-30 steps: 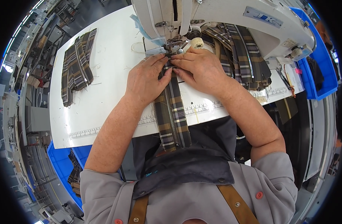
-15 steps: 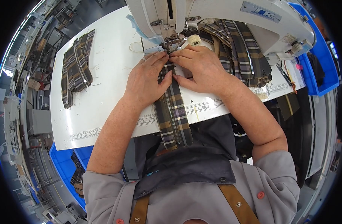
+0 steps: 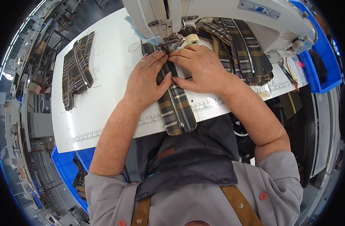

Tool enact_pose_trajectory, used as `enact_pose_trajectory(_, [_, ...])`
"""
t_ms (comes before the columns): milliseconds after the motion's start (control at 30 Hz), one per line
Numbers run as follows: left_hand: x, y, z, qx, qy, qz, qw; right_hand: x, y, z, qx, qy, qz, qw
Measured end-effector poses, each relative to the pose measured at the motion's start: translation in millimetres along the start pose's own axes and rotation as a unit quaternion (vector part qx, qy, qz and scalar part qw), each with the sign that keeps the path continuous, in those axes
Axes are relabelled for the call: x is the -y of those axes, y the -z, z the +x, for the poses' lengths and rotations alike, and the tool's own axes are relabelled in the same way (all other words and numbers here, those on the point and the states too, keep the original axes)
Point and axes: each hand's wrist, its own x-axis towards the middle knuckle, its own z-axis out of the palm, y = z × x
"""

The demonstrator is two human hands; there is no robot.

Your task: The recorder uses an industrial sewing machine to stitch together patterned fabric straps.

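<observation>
A dark plaid fabric strip with a metal zipper runs lengthwise from the sewing machine's presser foot to the table's front edge. The palm of my left hand is at the strip's left side, its fingertips bunched on the cloth just before the foot and its thumb pressing near the zipper. From the other side my right hand holds the same strip, fingertips close to the foot and thumb lower down. Both hands are closed on the cloth, and the fingertips nearly meet. The strip's far end emerges left of the foot; the needle point is hidden.
White sewing machine arm spans the upper right. Beneath it lies a pile of plaid zippered pieces. Another plaid piece rests on the white table at left. Blue bins stand right and lower left; scissors-like tools lie at right.
The plaid strip has moved away from me under the foot; its near end now sits about at the table edge, and more cloth shows beyond the foot. Both hands stay in nearly the same place.
</observation>
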Motion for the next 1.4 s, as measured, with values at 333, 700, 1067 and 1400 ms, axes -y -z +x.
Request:
enact_pose_trajectory(333, [-3.9, 2.4, -1.2, -0.011, 0.022, -0.023, 0.999, 1.2, 0.7, 1.6, 0.016, -0.005, -0.002, 1.000])
enact_pose_trajectory(700, [1.2, -0.2, -1.6, -0.021, 0.044, -0.032, 0.998, 2.7, -0.1, 3.7, 0.027, -0.007, -0.003, 1.000])
enact_pose_trajectory(1067, [-1.8, 0.3, -1.4, -0.015, 0.052, -0.040, 0.998, 4.6, 0.4, 3.6, 0.040, -0.018, -0.012, 0.999])
enact_pose_trajectory(1400, [4.9, -6.2, 2.2, -0.012, 0.049, 0.000, 0.999, 6.0, 1.8, 2.9, 0.031, -0.015, -0.015, 0.999])
